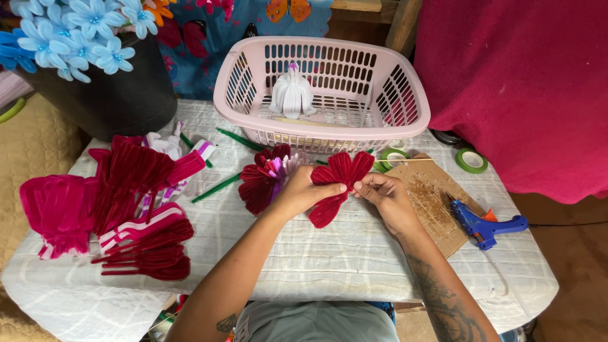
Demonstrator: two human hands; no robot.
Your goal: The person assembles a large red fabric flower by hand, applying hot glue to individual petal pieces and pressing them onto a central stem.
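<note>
petal pile [126, 209]: red and pink fuzzy-wire loops heaped at the table's left, well apart from the hands.
left hand [303, 190]: fingers pinched shut on the red flower [335, 187], mid-table in front of the pink basket [253, 111].
flower feel: looks super light, soft, bendy; probably best pinched at the centre.
right hand [386, 196]: fingertips closed on its right edge.

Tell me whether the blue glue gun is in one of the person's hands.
No: the blue glue gun lies on the table beside the cardboard sheet, while both hands hold the red flower.
</note>
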